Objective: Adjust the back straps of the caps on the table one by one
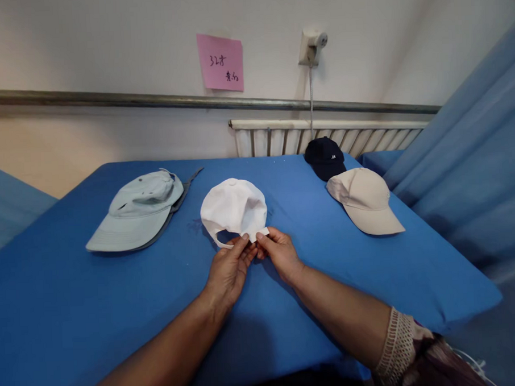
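Observation:
A white baseball cap [233, 204] rests on the blue-covered table in front of me, its back opening and strap facing my body. My left hand [230, 268] pinches the cap's back strap between thumb and fingers near the opening. Close beside it, my right hand [282, 251] grips the white strap end at the cap's right rear edge. The fingertips of both hands nearly meet under the strap. The cap's brim is hidden behind its crown.
A pale blue-grey cap [145, 206] lies left, over a darker one. A beige cap [364, 199] and a navy cap [325, 157] sit right on the blue table cover [129, 301]. Behind are a radiator [289, 137], metal rail [151, 100] and pink note [221, 62]; a blue curtain [472, 127] hangs right.

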Motion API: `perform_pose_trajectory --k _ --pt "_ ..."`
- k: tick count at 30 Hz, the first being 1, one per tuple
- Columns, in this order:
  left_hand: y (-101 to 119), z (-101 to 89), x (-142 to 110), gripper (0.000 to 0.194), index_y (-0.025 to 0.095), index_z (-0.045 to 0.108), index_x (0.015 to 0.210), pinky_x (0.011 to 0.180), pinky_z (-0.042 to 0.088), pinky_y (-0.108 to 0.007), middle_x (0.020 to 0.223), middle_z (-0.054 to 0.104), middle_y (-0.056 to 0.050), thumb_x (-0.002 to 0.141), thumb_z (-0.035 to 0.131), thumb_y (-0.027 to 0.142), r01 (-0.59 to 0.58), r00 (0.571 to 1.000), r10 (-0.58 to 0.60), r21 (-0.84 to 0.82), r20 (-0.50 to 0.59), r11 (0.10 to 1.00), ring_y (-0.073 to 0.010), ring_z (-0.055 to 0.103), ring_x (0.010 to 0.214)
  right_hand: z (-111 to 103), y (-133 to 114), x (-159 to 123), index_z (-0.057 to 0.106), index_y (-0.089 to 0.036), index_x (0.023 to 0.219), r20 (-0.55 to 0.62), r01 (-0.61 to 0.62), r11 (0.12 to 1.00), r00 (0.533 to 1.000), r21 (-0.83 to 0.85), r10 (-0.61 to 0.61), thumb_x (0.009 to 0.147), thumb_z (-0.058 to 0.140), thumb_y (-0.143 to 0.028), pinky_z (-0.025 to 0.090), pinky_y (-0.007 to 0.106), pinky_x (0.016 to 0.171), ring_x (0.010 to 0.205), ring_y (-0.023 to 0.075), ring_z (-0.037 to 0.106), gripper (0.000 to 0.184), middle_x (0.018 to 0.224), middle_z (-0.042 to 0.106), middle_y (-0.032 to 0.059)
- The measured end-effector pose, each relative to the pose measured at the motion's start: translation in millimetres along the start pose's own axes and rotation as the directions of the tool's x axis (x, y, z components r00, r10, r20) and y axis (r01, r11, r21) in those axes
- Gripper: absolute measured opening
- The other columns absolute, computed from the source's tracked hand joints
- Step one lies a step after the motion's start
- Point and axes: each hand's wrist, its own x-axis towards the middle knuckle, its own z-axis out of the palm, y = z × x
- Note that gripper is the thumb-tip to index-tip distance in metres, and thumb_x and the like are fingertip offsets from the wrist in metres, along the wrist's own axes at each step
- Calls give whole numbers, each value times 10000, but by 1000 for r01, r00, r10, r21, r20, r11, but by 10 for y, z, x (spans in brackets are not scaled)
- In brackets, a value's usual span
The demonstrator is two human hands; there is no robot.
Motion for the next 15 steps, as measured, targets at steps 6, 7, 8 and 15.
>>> perform_pose_trajectory --k 6,7,8,15 --pt "-6 -16 17 128 100 653 729 643 580 -225 684 700 -52 731 779 120 11 1000 -11 11 -17 1000 -129 671 629 17 2 -18 576 -192 707 -29 35 999 999 -26 -36 752 689 -506 371 210 420 390 83 465 337 458 529 -65" --pt "-11 -22 23 129 101 653 729 641 578 -226 679 698 -52 731 780 123 12 1000 -12 14 -17 1000 -130 671 627 19 4 -17 577 -191 710 -31 36 999 999 -22 -37 752 689 -508 376 209 420 392 83 471 338 462 533 -64" --pt "-16 -29 30 130 101 655 733 642 578 -227 680 698 -53 730 782 126 11 1000 -11 15 -15 1000 -132 672 630 19 5 -15 577 -191 711 -31 33 999 999 -15 -34 750 691 -511 379 208 418 392 84 477 341 464 537 -63" --pt "-29 -31 37 174 98 677 797 697 578 -256 762 720 -65 700 811 150 22 995 -21 -7 93 1000 -151 685 698 -4 0 22 554 -190 703 -10 -30 999 1000 18 30 723 713 -539 391 202 399 393 94 526 384 497 594 -41"
